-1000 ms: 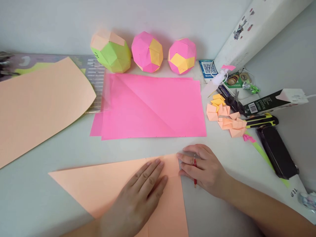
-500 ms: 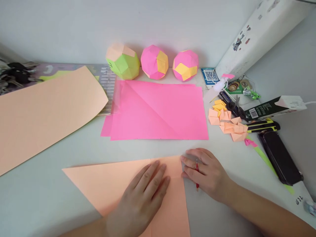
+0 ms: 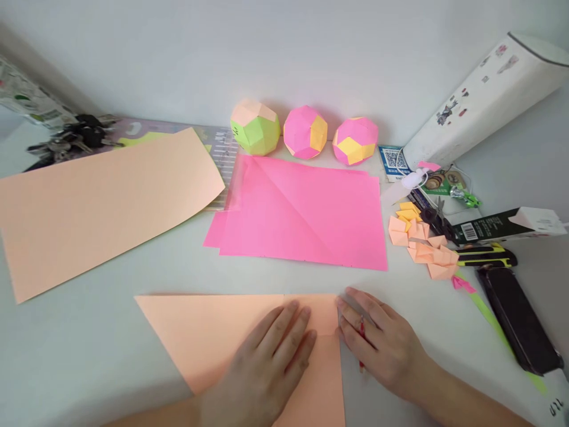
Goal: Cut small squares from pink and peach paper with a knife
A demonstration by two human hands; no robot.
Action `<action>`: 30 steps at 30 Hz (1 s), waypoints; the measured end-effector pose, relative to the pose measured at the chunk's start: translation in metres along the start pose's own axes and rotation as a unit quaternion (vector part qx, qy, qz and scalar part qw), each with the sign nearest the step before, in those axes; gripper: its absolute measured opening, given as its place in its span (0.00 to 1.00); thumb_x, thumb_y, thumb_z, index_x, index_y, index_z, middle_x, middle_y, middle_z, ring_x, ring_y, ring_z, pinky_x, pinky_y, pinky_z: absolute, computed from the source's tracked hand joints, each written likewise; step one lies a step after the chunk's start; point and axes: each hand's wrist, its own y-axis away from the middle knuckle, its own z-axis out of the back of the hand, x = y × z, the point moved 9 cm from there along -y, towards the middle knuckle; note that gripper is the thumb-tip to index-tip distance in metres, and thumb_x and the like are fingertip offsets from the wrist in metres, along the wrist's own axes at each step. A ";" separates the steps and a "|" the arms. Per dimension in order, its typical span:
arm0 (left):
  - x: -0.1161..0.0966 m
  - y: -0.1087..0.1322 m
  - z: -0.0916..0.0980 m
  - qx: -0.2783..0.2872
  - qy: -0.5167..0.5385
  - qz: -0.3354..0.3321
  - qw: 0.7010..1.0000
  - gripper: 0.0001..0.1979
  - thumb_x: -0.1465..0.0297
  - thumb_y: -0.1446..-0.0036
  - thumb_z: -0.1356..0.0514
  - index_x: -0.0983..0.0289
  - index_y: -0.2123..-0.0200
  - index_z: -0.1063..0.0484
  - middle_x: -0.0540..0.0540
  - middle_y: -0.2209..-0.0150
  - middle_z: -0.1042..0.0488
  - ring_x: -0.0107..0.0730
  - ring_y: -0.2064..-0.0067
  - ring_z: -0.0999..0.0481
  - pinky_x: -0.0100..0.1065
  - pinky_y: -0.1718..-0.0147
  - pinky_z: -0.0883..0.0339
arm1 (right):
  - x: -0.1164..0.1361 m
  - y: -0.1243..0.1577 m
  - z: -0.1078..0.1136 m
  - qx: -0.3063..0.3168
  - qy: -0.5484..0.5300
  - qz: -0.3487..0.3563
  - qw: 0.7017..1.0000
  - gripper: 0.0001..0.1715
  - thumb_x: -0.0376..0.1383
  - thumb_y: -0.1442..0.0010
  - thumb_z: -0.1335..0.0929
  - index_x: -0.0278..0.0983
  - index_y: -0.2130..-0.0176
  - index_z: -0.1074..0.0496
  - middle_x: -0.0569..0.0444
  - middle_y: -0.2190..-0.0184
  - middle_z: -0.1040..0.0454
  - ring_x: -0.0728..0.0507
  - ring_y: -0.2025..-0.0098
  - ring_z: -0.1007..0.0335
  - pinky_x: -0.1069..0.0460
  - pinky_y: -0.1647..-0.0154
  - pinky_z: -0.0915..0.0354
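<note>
A folded sheet of peach paper [image 3: 186, 323] lies near the front of the white table, with a pointed corner to the left and a straight upper edge. My left hand [image 3: 271, 359] rests flat on it, fingers extended and slightly apart, pressing near the upper right part. At the paper's right edge, my right hand [image 3: 384, 344] touches the upper right corner with its fingertips. A thin red pen [image 3: 362, 326] is tucked between the fingers of this hand, its lower end poking out beneath them. The paper's lower part runs out of view.
Pink sheets [image 3: 306, 219] lie behind the hands, before several faceted paper balls [image 3: 255, 133]. A large peach sheet [image 3: 111, 207] covers the left. To the right are folded paper pieces [image 3: 431, 255], scissors [image 3: 438, 219], a utility knife [image 3: 486, 255] and a black case [image 3: 518, 320].
The view has shifted, so everything sits further right and lower. Both hands keep nearly the same places on the peach paper, and the pen stays in the right hand.
</note>
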 end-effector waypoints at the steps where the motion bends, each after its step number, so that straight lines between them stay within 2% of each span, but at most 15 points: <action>1: 0.000 -0.001 0.000 -0.001 -0.008 0.004 1.000 0.15 0.71 0.40 0.43 0.69 0.51 0.31 0.65 0.45 0.31 0.55 0.39 0.39 0.51 0.43 0.43 | -0.001 0.001 -0.001 -0.005 0.003 -0.002 1.000 0.07 0.24 0.43 0.33 0.33 0.68 0.27 0.47 0.60 0.21 0.35 0.51 0.27 0.44 0.60 0.24; 5: -0.003 -0.004 -0.004 0.024 -0.056 0.003 0.998 0.18 0.62 0.39 0.43 0.68 0.51 0.30 0.65 0.45 0.31 0.53 0.42 0.34 0.51 0.43 0.47 | -0.007 0.001 0.000 -0.038 -0.004 -0.007 0.999 0.06 0.26 0.43 0.31 0.34 0.64 0.27 0.49 0.61 0.21 0.38 0.54 0.25 0.46 0.62 0.24; 7: -0.005 -0.005 -0.006 0.042 -0.073 -0.003 0.996 0.21 0.59 0.38 0.45 0.68 0.49 0.31 0.66 0.44 0.32 0.54 0.43 0.34 0.52 0.44 0.49 | -0.010 -0.003 0.008 -0.064 -0.051 -0.002 0.997 0.05 0.30 0.40 0.33 0.34 0.61 0.27 0.47 0.63 0.21 0.39 0.55 0.25 0.45 0.62 0.24; 10: -0.004 -0.005 -0.004 0.042 -0.077 -0.004 0.996 0.22 0.58 0.37 0.47 0.69 0.48 0.31 0.67 0.44 0.33 0.56 0.43 0.34 0.53 0.45 0.48 | -0.013 -0.019 0.026 -0.092 -0.176 -0.025 0.980 0.14 0.36 0.33 0.40 0.33 0.54 0.30 0.44 0.63 0.22 0.39 0.56 0.26 0.43 0.61 0.26; 12: -0.004 -0.006 -0.001 0.034 -0.076 -0.004 0.997 0.22 0.59 0.37 0.47 0.69 0.49 0.30 0.67 0.44 0.32 0.56 0.43 0.33 0.53 0.45 0.48 | -0.019 -0.033 0.025 -0.084 -0.301 -0.102 0.944 0.23 0.42 0.30 0.47 0.35 0.51 0.32 0.46 0.66 0.24 0.41 0.61 0.26 0.44 0.65 0.26; 14: -0.004 -0.006 0.000 0.031 -0.075 -0.009 0.997 0.22 0.59 0.37 0.47 0.69 0.49 0.30 0.66 0.45 0.31 0.56 0.44 0.32 0.52 0.46 0.47 | -0.025 -0.043 0.006 -0.065 -0.438 -0.204 0.873 0.31 0.50 0.31 0.51 0.36 0.49 0.33 0.50 0.70 0.28 0.45 0.69 0.29 0.48 0.72 0.28; 15: -0.004 -0.006 0.001 0.028 -0.075 -0.012 0.997 0.22 0.59 0.37 0.48 0.70 0.49 0.30 0.66 0.46 0.30 0.56 0.44 0.32 0.52 0.46 0.46 | -0.024 -0.048 -0.007 -0.054 -0.492 -0.227 0.839 0.29 0.50 0.31 0.50 0.36 0.49 0.34 0.53 0.73 0.30 0.47 0.73 0.31 0.50 0.75 0.29; 17: -0.004 -0.006 0.001 0.022 -0.076 -0.012 0.997 0.23 0.59 0.37 0.48 0.71 0.49 0.30 0.68 0.46 0.30 0.56 0.44 0.32 0.52 0.46 0.46 | -0.028 -0.053 -0.035 -0.024 -0.518 -0.276 0.809 0.23 0.45 0.30 0.47 0.36 0.49 0.34 0.55 0.73 0.33 0.49 0.74 0.32 0.53 0.75 0.31; 19: -0.004 -0.007 0.001 0.013 -0.078 -0.009 0.997 0.24 0.58 0.38 0.46 0.72 0.49 0.31 0.69 0.46 0.30 0.57 0.44 0.33 0.52 0.46 0.46 | -0.033 -0.056 -0.056 0.001 -0.505 -0.282 0.816 0.20 0.43 0.31 0.44 0.36 0.52 0.31 0.55 0.72 0.34 0.51 0.75 0.34 0.56 0.80 0.35; 21: -0.004 -0.007 0.001 0.007 -0.080 -0.003 0.997 0.25 0.57 0.39 0.45 0.72 0.49 0.30 0.69 0.46 0.31 0.57 0.45 0.32 0.52 0.46 0.46 | -0.038 -0.057 -0.063 0.001 -0.499 -0.263 0.826 0.19 0.41 0.32 0.43 0.36 0.56 0.28 0.56 0.73 0.36 0.52 0.77 0.37 0.57 0.82 0.37; 25: -0.003 -0.008 0.001 0.008 -0.085 0.005 0.996 0.25 0.58 0.39 0.46 0.74 0.49 0.31 0.70 0.46 0.32 0.56 0.44 0.33 0.52 0.45 0.47 | -0.038 -0.060 -0.053 -0.004 -0.466 -0.223 0.856 0.15 0.37 0.34 0.40 0.36 0.62 0.26 0.57 0.76 0.34 0.51 0.77 0.36 0.55 0.78 0.35; 28: -0.003 -0.008 -0.001 0.014 -0.094 0.001 0.995 0.27 0.58 0.39 0.46 0.76 0.47 0.32 0.72 0.45 0.34 0.58 0.43 0.35 0.54 0.44 0.49 | -0.033 -0.062 -0.046 0.000 -0.427 -0.231 0.874 0.07 0.34 0.39 0.35 0.37 0.66 0.28 0.55 0.75 0.30 0.50 0.75 0.32 0.55 0.75 0.34; 30: -0.004 -0.008 -0.003 0.022 -0.099 -0.004 0.995 0.29 0.58 0.39 0.47 0.77 0.45 0.34 0.72 0.45 0.34 0.58 0.43 0.35 0.54 0.43 0.50 | -0.030 -0.060 -0.048 0.009 -0.419 -0.255 0.871 0.06 0.33 0.41 0.34 0.38 0.71 0.30 0.55 0.74 0.29 0.49 0.74 0.32 0.55 0.76 0.35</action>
